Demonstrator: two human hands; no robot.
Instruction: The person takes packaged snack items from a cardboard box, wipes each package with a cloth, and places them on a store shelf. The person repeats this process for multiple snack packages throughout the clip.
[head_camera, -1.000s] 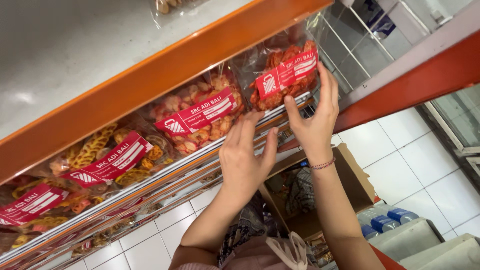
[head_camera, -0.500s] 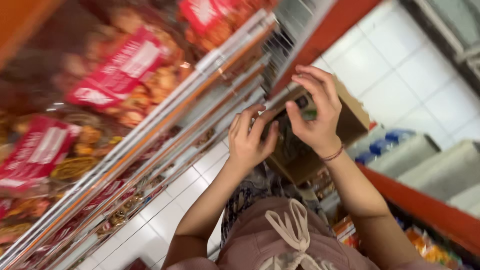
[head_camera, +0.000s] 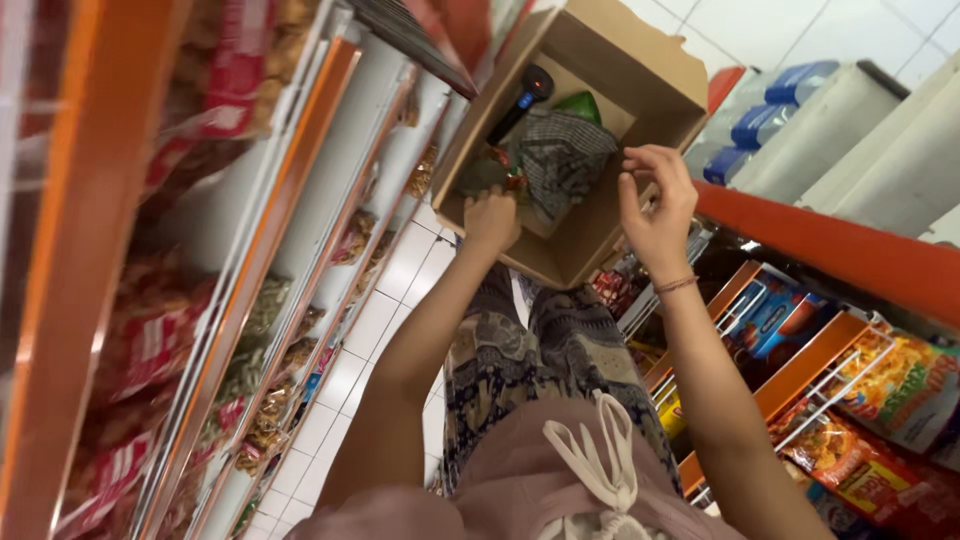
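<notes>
Both hands reach down and ahead into the open brown cardboard box (head_camera: 585, 255) on the tiled floor: the left hand (head_camera: 492, 218) is deepest, curled shut on a small clear snack packet (head_camera: 490, 175) against the box's near left wall, while the right hand (head_camera: 655, 195) hovers at the near right rim, fingers loosely spread and empty. Just beyond them inside lie a grey checked cloth (head_camera: 560, 160) and a black handheld scanner (head_camera: 520, 102), its long axis slanting away toward the far corner.
</notes>
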